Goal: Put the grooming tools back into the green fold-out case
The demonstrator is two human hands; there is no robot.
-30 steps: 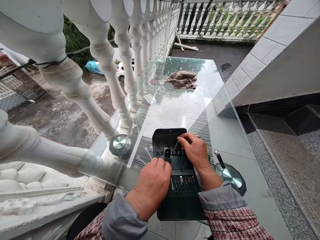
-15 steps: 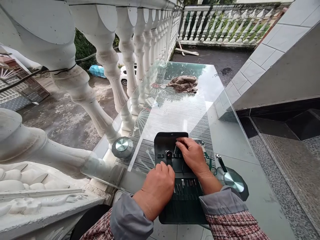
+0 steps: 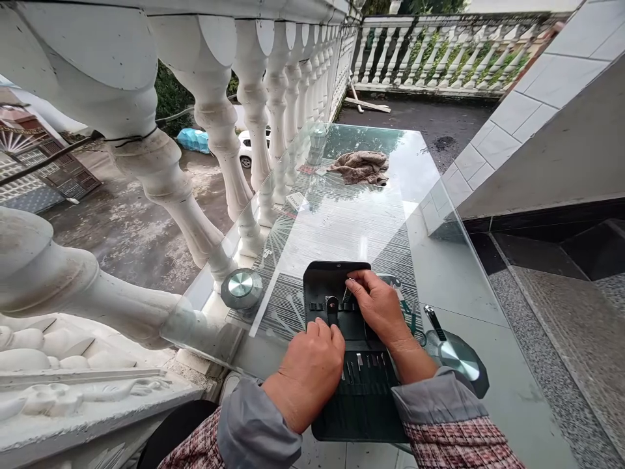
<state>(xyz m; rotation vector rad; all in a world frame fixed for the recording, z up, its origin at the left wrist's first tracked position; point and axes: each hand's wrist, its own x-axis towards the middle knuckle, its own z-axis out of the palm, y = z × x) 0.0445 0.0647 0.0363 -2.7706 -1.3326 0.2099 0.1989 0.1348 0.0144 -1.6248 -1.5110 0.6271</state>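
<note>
An open black tool case (image 3: 336, 280) lies on the glass table (image 3: 342, 215) near its front edge, with several small metal tools in elastic loops. My right hand (image 3: 378, 306) rests over the case's upper row and pinches a thin metal tool between thumb and fingers at the loops. My left hand (image 3: 310, 365) is curled with its fingers pressed on the case just below a small black-handled tool (image 3: 333, 306) that stands in the upper row. The lower row of tools (image 3: 366, 361) shows between my wrists.
A white stone balustrade (image 3: 215, 137) runs along the table's left side. A crumpled brown cloth (image 3: 360, 167) lies at the far end. Round metal discs sit at front left (image 3: 241, 286) and front right (image 3: 456, 361); a black-handled tool (image 3: 433, 320) lies beside the right one. Tiled wall on the right.
My right hand has lowered the thin tool from above the case down to the upper row of loops. My left hand has stayed on the case.
</note>
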